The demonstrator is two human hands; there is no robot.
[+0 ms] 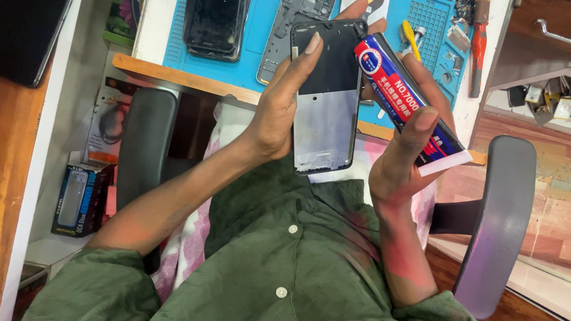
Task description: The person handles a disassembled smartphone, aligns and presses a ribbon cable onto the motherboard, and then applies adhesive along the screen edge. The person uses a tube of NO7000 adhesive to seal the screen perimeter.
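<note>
Phone frame (326,104), a dark rectangular shell with a pale lower half, is held upright above the lap, in front of the worktop (155,14) edge. It is gripped along its left edge by the left hand (279,109), whose fingers (312,44) are closed around it, one fingertip being laid on the upper corner. A glue tube (409,103), red, blue and black with a white end, is clasped in the right hand (402,153), with the thumb pressed on its top face and the remaining fingers wrapped behind; the tube is seen just beside the frame's right edge. Beyond the hands, a blue work mat (264,34) is shown bearing a black phone (217,3), a grey back cover (294,27) and a red-handled tool (479,43). A dark tablet (25,5) is seen on wood at far left.
</note>
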